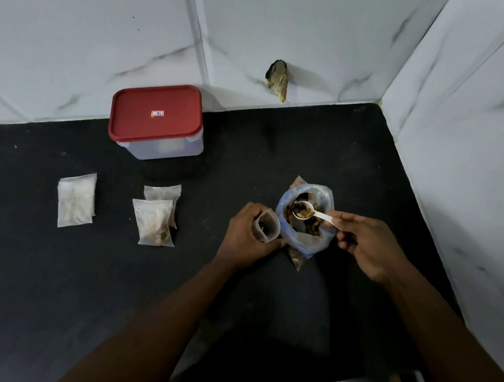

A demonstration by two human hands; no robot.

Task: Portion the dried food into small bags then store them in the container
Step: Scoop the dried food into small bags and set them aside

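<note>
Two bare hands at work over a matte black countertop, seen from above. Left hand curled round a small bag of thin, cloudy plastic, fingers wrapped about its sides, mouth held open in a rounded funnel and pointing up and away from the body; a few dark bits inside. Right hand pinching the handle end of a white plastic spoon between thumb and fingertips, other fingers curled. Spoon's long axis running left to right, round bowl at the left, loaded with brown, crinkled dried food and poised over the open mouth of a large bag (bluish, crumpled film, standing upright just right of the small bag). More dried food heaped inside.

Farther left, flat on the counter, three filled packets: a pale lone bag, long axis running away from the body; then a nearer bag lying partly over a farther bag, brown pieces visible through the film. Behind them, against the wall, a rectangular container of translucent plastic, closed with a glossy red lid with rounded corners. White marble-patterned wall tiles behind and to the right, with a ragged dark hole low in the back wall.
</note>
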